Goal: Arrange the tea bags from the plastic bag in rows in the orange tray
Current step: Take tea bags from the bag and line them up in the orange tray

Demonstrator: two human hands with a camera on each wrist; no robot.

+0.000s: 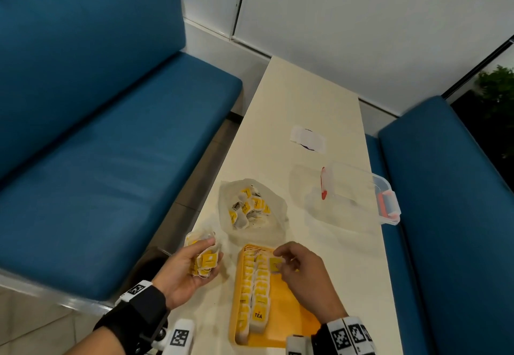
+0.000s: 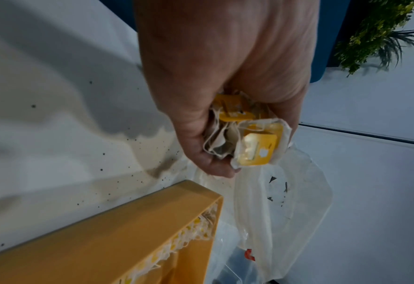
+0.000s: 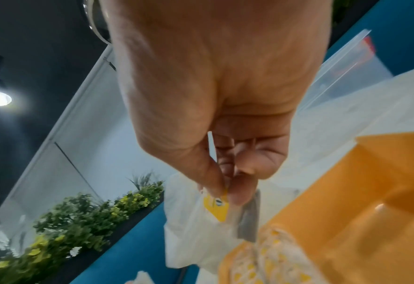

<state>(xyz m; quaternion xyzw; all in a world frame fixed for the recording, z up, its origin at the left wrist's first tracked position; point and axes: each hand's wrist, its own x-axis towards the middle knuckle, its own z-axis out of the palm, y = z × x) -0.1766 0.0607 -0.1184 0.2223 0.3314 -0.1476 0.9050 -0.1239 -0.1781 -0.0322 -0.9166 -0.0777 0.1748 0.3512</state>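
Observation:
The orange tray (image 1: 281,327) lies at the near end of the table, with two rows of yellow-tagged tea bags (image 1: 254,293) along its left side. My right hand (image 1: 300,271) hovers over the tray's far end and pinches a single tea bag (image 1: 275,265) between thumb and fingers; the right wrist view shows that tea bag (image 3: 216,207) above the tray (image 3: 371,192). Left of the tray, my left hand (image 1: 194,268) grips a bunch of tea bags (image 1: 205,260), also seen in the left wrist view (image 2: 249,138). The open plastic bag (image 1: 250,207) holding more tea bags lies just beyond the tray.
A clear plastic box (image 1: 358,190) with red clips stands at the right edge of the cream table (image 1: 294,104). A white paper slip (image 1: 307,139) lies farther back. Blue benches (image 1: 111,160) flank the table on both sides.

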